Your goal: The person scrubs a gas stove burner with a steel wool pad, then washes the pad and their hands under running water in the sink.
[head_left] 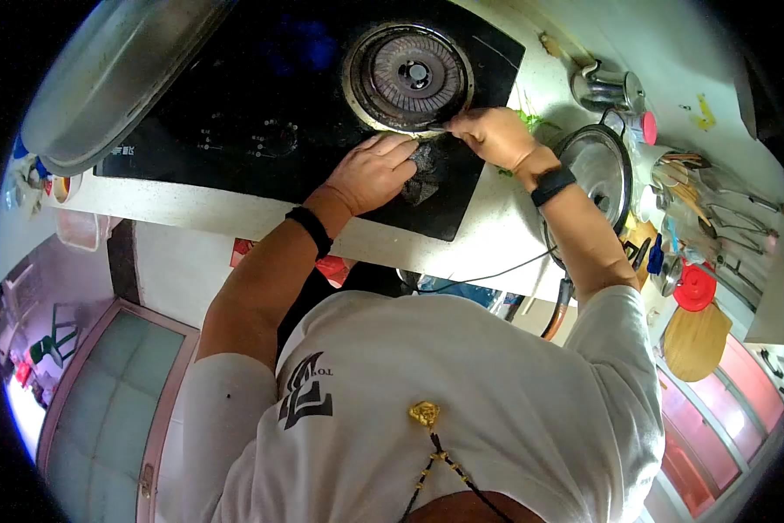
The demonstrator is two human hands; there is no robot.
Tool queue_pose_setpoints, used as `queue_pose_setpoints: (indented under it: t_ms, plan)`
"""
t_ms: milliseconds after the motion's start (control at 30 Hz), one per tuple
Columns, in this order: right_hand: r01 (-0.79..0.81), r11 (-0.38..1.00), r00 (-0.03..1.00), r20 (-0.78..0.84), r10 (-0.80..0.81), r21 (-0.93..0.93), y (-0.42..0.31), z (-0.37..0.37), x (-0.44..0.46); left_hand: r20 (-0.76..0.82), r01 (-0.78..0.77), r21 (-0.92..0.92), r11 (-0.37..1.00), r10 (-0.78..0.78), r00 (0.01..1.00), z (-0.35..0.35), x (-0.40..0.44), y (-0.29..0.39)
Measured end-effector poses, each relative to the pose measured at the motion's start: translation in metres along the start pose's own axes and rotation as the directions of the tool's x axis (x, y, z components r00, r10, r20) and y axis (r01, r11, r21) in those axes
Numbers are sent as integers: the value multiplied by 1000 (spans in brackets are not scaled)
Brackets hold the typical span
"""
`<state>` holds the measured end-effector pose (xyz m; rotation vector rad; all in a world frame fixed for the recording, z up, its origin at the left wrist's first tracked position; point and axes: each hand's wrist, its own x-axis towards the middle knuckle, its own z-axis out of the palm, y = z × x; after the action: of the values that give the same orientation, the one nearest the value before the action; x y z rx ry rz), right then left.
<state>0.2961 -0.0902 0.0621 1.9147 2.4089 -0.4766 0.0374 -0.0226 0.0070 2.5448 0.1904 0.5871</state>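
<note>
Fingers curled together, my left hand [373,172] rests at the near edge of a round metal burner ring [354,102] on the black glass cooktop [235,96]. What lies under those fingertips is hidden. My right hand [494,138] pinches a thin dark tool [436,127], whose tip meets the ring's near right rim. A dark crumpled cloth or scrubber [421,177] lies on the glass between my hands, just below the ring. Inside the ring sits a ribbed round burner plate [396,74].
A large metal pan [117,78] stands at the upper left. On the right are a lidded pot [590,170], a metal kettle [608,90], utensils [684,183], a red lid [694,288] and a wooden board [697,342]. A thin cable [496,275] crosses the counter edge.
</note>
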Motion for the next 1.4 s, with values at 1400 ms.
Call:
queue_pose_setpoints:
  t_ms: [1400]
  plan:
    - [21, 994, 996, 91, -11, -104, -29, -6, 30, 1, -15, -6, 1000, 16, 1000, -4, -1, 0]
